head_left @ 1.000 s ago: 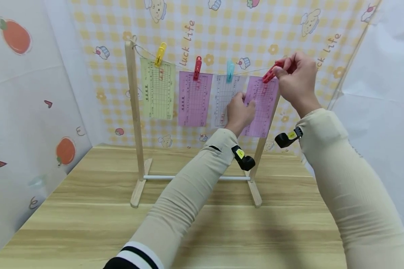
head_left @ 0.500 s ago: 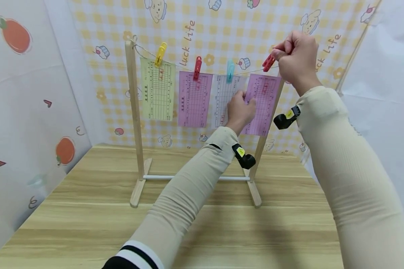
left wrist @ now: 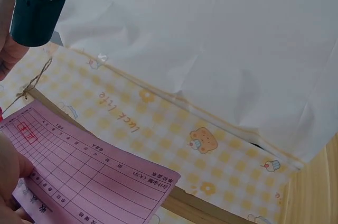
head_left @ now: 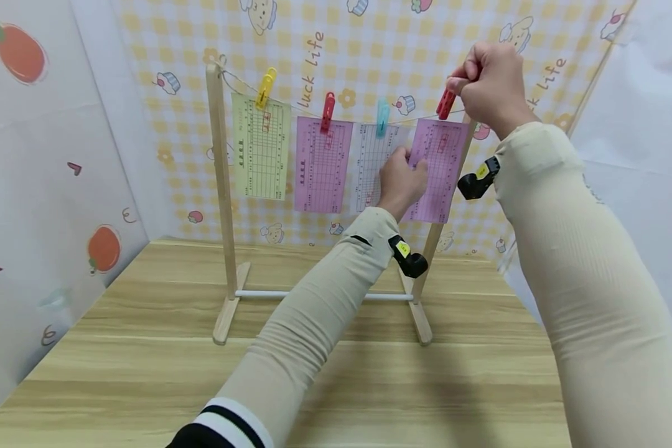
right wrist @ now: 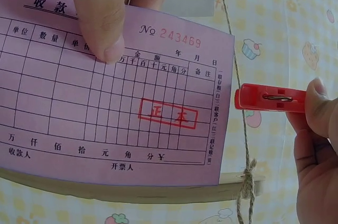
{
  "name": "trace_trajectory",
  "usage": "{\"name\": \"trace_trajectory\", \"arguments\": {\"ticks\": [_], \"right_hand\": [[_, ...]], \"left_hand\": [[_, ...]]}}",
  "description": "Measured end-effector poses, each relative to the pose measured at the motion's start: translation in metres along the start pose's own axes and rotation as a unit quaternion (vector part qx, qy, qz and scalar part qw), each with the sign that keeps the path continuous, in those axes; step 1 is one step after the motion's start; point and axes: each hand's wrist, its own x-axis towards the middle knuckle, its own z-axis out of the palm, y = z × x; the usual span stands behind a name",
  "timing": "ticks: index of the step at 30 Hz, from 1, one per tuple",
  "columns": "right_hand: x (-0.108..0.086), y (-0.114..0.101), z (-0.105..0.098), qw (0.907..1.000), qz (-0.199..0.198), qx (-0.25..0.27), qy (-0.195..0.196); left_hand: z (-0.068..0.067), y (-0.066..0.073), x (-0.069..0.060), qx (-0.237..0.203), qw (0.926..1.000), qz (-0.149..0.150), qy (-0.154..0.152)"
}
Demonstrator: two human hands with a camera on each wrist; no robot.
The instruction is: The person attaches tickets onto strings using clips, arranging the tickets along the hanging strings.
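Observation:
My left hand [head_left: 402,180] pinches the left edge of a pink receipt slip [head_left: 439,165], its thumb on the printed face in the right wrist view. My right hand [head_left: 495,87] pinches a red clothespin [head_left: 446,104] by its handle end. The clothespin's tip overlaps the twine [right wrist: 240,139], just beyond the slip's top edge; a narrow gap separates tip and paper. Left of this slip, a white slip [head_left: 369,165] hangs under a blue clothespin [head_left: 382,118], another pink slip [head_left: 323,168] under a red one [head_left: 327,113], and a yellow-green slip [head_left: 260,149] under a yellow one [head_left: 266,88].
The twine runs between two wooden posts [head_left: 221,186] joined low down by a white rod [head_left: 263,294]. This stand is on a wood-grain table [head_left: 145,373]. A yellow checked cloth [head_left: 347,37] hangs behind it, with white sheeting [head_left: 638,205] at the right.
My right hand has risen and drawn the red clothespin up off the pink slip, turning it more upright. The slip has shifted slightly upward in my left hand.

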Motion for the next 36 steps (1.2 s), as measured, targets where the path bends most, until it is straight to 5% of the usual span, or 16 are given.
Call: {"name": "trace_trajectory", "arguments": {"ticks": [17, 36], "right_hand": [[-0.0051, 0.005, 0.0024, 0.9987, 0.031, -0.005, -0.041], [-0.0076, 0.0046, 0.0033, 0.9981, 0.005, -0.012, -0.06]], "left_hand": [[-0.0012, 0.0006, -0.0007, -0.008, 1.0, 0.002, -0.004], [-0.0006, 0.0021, 0.0002, -0.011, 0.9999, 0.006, -0.001]]}}
